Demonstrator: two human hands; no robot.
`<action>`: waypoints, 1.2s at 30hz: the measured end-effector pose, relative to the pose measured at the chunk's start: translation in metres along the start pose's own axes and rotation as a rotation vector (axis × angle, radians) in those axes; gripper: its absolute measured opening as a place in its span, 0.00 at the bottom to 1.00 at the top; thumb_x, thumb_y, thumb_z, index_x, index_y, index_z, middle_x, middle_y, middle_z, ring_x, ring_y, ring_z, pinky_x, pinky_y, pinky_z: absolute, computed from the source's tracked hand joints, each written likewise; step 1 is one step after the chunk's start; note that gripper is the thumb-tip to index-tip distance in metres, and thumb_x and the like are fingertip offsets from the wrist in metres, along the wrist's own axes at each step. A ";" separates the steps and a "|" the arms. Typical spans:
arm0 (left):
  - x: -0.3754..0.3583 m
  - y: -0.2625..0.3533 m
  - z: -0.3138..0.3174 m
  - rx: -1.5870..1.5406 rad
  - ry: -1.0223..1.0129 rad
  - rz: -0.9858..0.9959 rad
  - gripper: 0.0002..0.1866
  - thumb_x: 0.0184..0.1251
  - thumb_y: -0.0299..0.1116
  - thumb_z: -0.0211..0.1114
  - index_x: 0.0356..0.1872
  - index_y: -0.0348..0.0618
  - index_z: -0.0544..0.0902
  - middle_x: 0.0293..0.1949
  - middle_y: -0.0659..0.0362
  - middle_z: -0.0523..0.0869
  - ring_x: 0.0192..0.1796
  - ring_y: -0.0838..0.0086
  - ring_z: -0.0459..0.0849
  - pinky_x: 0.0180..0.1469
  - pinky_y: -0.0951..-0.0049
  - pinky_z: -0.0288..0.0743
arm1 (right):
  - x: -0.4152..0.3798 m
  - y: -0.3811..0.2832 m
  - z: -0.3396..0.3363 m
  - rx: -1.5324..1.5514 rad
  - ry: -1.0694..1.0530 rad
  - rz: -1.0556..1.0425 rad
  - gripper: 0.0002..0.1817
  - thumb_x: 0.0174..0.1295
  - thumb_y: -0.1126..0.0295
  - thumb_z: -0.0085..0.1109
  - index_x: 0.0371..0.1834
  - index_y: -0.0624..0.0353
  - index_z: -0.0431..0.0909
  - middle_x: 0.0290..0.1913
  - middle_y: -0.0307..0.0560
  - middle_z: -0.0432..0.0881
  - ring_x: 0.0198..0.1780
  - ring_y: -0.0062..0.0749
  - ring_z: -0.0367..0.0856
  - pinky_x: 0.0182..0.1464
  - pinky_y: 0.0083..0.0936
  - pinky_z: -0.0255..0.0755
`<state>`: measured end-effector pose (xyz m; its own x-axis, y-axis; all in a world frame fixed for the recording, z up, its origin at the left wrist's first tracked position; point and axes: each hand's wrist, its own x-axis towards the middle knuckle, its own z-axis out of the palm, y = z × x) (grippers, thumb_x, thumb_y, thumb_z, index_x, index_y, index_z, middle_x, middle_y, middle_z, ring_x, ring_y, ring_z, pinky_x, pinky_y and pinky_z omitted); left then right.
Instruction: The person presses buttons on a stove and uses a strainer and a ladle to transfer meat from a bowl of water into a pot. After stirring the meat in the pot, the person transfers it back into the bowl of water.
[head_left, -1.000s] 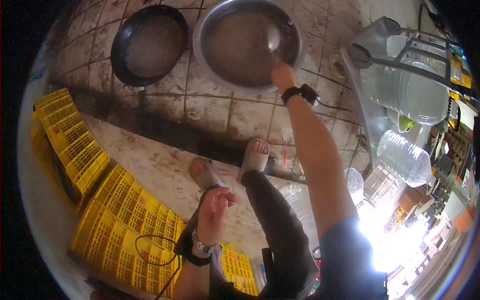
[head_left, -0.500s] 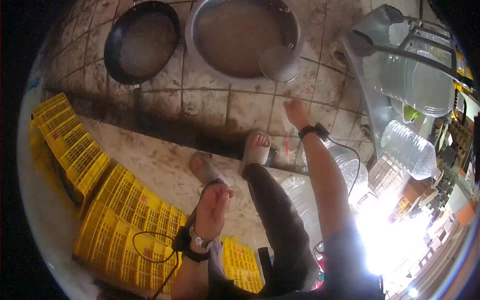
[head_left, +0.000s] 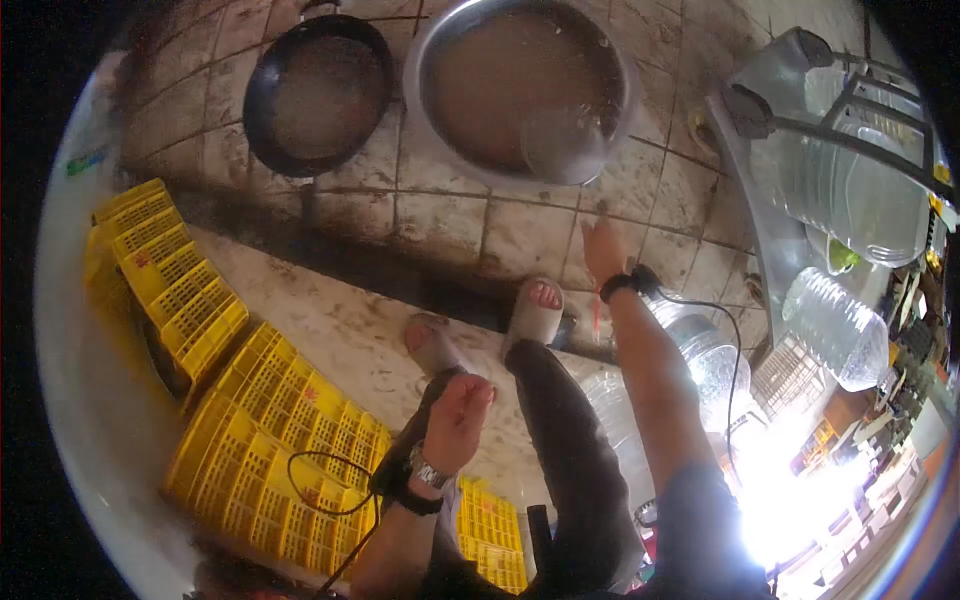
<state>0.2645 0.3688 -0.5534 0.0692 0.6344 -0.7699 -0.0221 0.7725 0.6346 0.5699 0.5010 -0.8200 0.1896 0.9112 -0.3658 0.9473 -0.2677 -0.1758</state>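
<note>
My right hand point(head_left: 605, 255) reaches forward over the tiled floor, just short of a large metal basin point(head_left: 418, 120) of brownish water. Its fingers are somewhat blurred but look stretched and apart, with nothing visible in them. A round, see-through bowl-like thing point(head_left: 562, 148) lies inside the basin's near right edge, apart from the hand. My left hand point(head_left: 460, 415) is held low in front of my legs, fingers curled in and no object showing. It wears a metal watch. To the basin's left stands a black wok point(head_left: 262, 100), also with liquid in it.
Yellow plastic crates point(head_left: 290, 400) stand on the left. Clear plastic bottles point(head_left: 835, 325) and an upturned grey stool point(head_left: 840, 125) are on the right. My sandalled feet point(head_left: 535, 310) are by a dark gutter point(head_left: 400, 265) in the floor. Cables trail from both wrists.
The whole view has shifted, so the basin and wok appear farther right and lower. My right hand's fingers have loosened from a fist. The left hand stays curled.
</note>
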 end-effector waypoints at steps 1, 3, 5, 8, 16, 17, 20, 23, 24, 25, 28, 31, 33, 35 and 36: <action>0.000 -0.006 -0.001 0.003 -0.016 -0.013 0.09 0.75 0.35 0.57 0.42 0.39 0.76 0.36 0.60 0.82 0.39 0.79 0.79 0.45 0.76 0.74 | -0.002 -0.014 -0.017 0.008 -0.002 -0.013 0.18 0.66 0.56 0.58 0.33 0.63 0.74 0.28 0.62 0.81 0.34 0.62 0.81 0.36 0.51 0.74; 0.001 -0.021 -0.002 -0.005 -0.020 -0.020 0.10 0.75 0.37 0.58 0.42 0.40 0.76 0.38 0.60 0.82 0.41 0.79 0.79 0.48 0.75 0.74 | -0.004 -0.039 -0.049 0.182 -0.010 0.117 0.18 0.66 0.57 0.58 0.33 0.63 0.74 0.29 0.63 0.82 0.35 0.63 0.81 0.37 0.52 0.75; -0.002 -0.040 0.002 -0.100 -0.020 0.031 0.10 0.75 0.38 0.58 0.39 0.42 0.76 0.37 0.62 0.82 0.39 0.79 0.78 0.45 0.75 0.73 | -0.008 -0.017 -0.034 0.103 0.002 0.078 0.18 0.66 0.57 0.58 0.32 0.63 0.73 0.28 0.64 0.81 0.34 0.63 0.81 0.35 0.51 0.74; -0.012 -0.086 0.005 -0.070 0.013 -0.031 0.10 0.74 0.38 0.59 0.35 0.44 0.76 0.34 0.63 0.81 0.35 0.78 0.77 0.43 0.75 0.71 | -0.011 -0.024 -0.049 0.105 -0.027 -0.029 0.18 0.66 0.58 0.58 0.30 0.63 0.72 0.29 0.66 0.80 0.34 0.64 0.80 0.34 0.51 0.72; -0.107 0.018 -0.007 0.329 0.035 0.059 0.14 0.73 0.42 0.59 0.39 0.40 0.79 0.35 0.52 0.85 0.42 0.63 0.85 0.45 0.67 0.77 | -0.085 -0.134 -0.265 1.197 -0.594 0.196 0.22 0.73 0.53 0.46 0.47 0.64 0.77 0.25 0.49 0.77 0.23 0.40 0.78 0.28 0.37 0.75; -0.121 0.030 -0.012 0.365 0.009 0.135 0.14 0.72 0.42 0.59 0.39 0.40 0.79 0.36 0.51 0.85 0.44 0.63 0.85 0.47 0.67 0.77 | -0.100 -0.150 -0.297 1.203 -0.572 0.191 0.22 0.73 0.53 0.46 0.47 0.64 0.77 0.25 0.49 0.77 0.23 0.40 0.78 0.28 0.37 0.75; -0.160 0.075 -0.024 0.309 -0.008 -0.014 0.13 0.73 0.40 0.59 0.39 0.39 0.79 0.38 0.50 0.84 0.44 0.61 0.83 0.47 0.67 0.76 | -0.142 -0.151 -0.358 0.766 -0.107 -0.346 0.18 0.74 0.58 0.46 0.48 0.61 0.77 0.24 0.42 0.76 0.23 0.28 0.76 0.25 0.27 0.73; -0.216 0.081 -0.030 0.220 0.081 0.115 0.15 0.74 0.43 0.55 0.40 0.39 0.79 0.40 0.51 0.85 0.45 0.59 0.83 0.51 0.63 0.77 | -0.202 -0.166 -0.420 0.957 -0.298 -0.198 0.16 0.74 0.56 0.46 0.43 0.58 0.75 0.23 0.40 0.75 0.18 0.26 0.72 0.19 0.25 0.66; -0.235 0.115 -0.039 0.507 0.011 0.074 0.16 0.73 0.45 0.56 0.44 0.41 0.79 0.42 0.51 0.85 0.47 0.60 0.83 0.53 0.63 0.76 | -0.222 -0.169 -0.439 1.147 -0.451 0.000 0.15 0.74 0.56 0.46 0.42 0.56 0.74 0.23 0.40 0.75 0.17 0.25 0.70 0.17 0.25 0.64; -0.253 0.149 -0.043 0.787 -0.065 0.013 0.18 0.72 0.47 0.57 0.47 0.42 0.80 0.44 0.51 0.86 0.49 0.61 0.84 0.54 0.62 0.76 | -0.240 -0.169 -0.452 1.226 -0.510 0.113 0.15 0.74 0.56 0.47 0.40 0.55 0.73 0.23 0.39 0.74 0.15 0.24 0.69 0.15 0.24 0.62; -0.297 0.150 -0.054 0.319 0.232 0.166 0.17 0.68 0.44 0.63 0.45 0.40 0.82 0.34 0.60 0.86 0.38 0.74 0.83 0.41 0.69 0.77 | -0.310 -0.175 -0.544 1.185 -0.462 0.196 0.18 0.73 0.55 0.45 0.29 0.55 0.70 0.18 0.38 0.69 0.18 0.25 0.69 0.21 0.28 0.65; -0.373 0.197 -0.079 0.435 0.194 0.073 0.15 0.67 0.42 0.63 0.45 0.42 0.84 0.33 0.59 0.87 0.33 0.74 0.84 0.38 0.69 0.79 | -0.367 -0.136 -0.585 0.743 -0.262 -0.002 0.16 0.73 0.57 0.45 0.34 0.60 0.67 0.19 0.44 0.71 0.19 0.29 0.73 0.18 0.31 0.68; -0.383 0.142 -0.121 0.510 0.237 0.243 0.15 0.66 0.43 0.61 0.38 0.41 0.85 0.33 0.54 0.87 0.36 0.65 0.85 0.41 0.64 0.79 | -0.417 -0.092 -0.576 0.816 -0.287 0.104 0.19 0.72 0.57 0.51 0.30 0.61 0.66 0.18 0.43 0.71 0.16 0.26 0.70 0.18 0.28 0.65; -0.410 0.120 -0.138 0.517 0.215 0.268 0.16 0.63 0.43 0.60 0.33 0.39 0.85 0.33 0.49 0.87 0.40 0.55 0.85 0.45 0.58 0.78 | -0.478 -0.070 -0.609 0.939 -0.354 0.260 0.16 0.72 0.60 0.52 0.33 0.61 0.65 0.19 0.44 0.71 0.16 0.27 0.72 0.18 0.27 0.68; -0.433 0.133 -0.154 0.565 0.133 -0.012 0.16 0.65 0.45 0.60 0.40 0.42 0.85 0.35 0.52 0.88 0.39 0.63 0.86 0.44 0.64 0.79 | -0.512 -0.052 -0.610 0.974 -0.421 0.345 0.15 0.72 0.61 0.51 0.34 0.60 0.64 0.20 0.45 0.71 0.17 0.27 0.73 0.18 0.27 0.71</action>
<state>0.0778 0.2009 -0.1463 -0.0604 0.6515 -0.7563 0.5160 0.6690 0.5350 0.5811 0.2396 -0.0662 0.1255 0.6113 -0.7814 0.2187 -0.7852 -0.5793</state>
